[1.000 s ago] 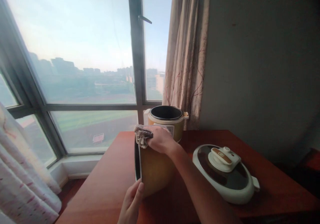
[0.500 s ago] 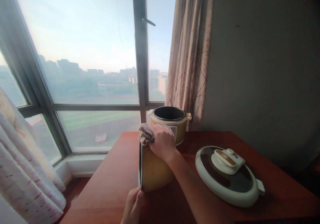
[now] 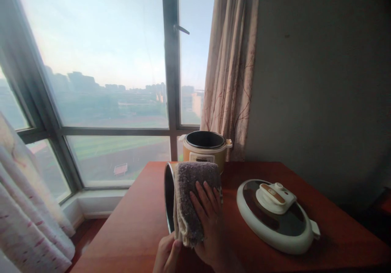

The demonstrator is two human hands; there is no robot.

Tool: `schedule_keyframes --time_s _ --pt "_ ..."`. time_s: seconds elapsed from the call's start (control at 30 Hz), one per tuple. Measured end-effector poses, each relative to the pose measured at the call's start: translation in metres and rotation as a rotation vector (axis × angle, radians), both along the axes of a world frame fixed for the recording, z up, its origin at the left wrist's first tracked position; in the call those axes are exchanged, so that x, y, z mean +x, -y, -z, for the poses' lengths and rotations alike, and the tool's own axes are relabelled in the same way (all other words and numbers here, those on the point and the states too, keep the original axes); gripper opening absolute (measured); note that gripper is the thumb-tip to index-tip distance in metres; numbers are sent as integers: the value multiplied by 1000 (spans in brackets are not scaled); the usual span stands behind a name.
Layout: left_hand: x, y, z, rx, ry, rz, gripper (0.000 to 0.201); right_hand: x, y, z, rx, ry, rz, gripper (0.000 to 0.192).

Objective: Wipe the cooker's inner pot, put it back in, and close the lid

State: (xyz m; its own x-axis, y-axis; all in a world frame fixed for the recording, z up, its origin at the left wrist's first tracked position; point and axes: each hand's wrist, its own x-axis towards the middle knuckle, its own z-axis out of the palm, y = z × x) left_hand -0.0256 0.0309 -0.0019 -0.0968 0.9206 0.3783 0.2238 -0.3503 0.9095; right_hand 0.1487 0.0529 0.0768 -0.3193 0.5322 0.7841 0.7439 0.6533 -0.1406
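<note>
The inner pot [image 3: 168, 195] of a cooker is tipped on its side, with its dark opening facing left. My left hand [image 3: 166, 253] is closed on the lower part of its rim. A folded grey-brown towel [image 3: 191, 195] lies draped over the pot's outer wall and hides most of it. Flat against the towel, my right hand [image 3: 210, 224] rests with its fingers spread, pressing the cloth onto the pot. The towel's pale lower edge hangs close to my left thumb; whether they touch I cannot tell.
Behind the pot stands the cooker body [image 3: 205, 145], uncovered, its dark inside showing. To the right, the round cooker lid [image 3: 275, 216] lies handle up on the red-brown table [image 3: 128, 224]. A window and curtains [image 3: 229, 69] border the table's far side.
The towel was bunched under my right hand at the pot's upper rim; now it is spread over the side. My right hand has come down and nearer, its fingers opening out.
</note>
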Motion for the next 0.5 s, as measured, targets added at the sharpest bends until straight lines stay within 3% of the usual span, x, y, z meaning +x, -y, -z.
schedule_keyframes --time_s 0.1,0.17,0.3,0.4,0.5 --pt "5 -4 -13 -53 107 15 74 -3 7 50 88 -25 1 79" --pt "6 -5 -16 -93 184 17 74 -9 10 84 209 -94 101 70" --pt "7 -6 -20 -146 298 7 67 -18 17 130 159 -90 126 60" --pt "7 -8 -27 -182 294 89 62 -18 12 135 152 -66 126 56" --pt "10 -9 -37 -177 252 12 63 -17 4 110 204 -63 123 57"
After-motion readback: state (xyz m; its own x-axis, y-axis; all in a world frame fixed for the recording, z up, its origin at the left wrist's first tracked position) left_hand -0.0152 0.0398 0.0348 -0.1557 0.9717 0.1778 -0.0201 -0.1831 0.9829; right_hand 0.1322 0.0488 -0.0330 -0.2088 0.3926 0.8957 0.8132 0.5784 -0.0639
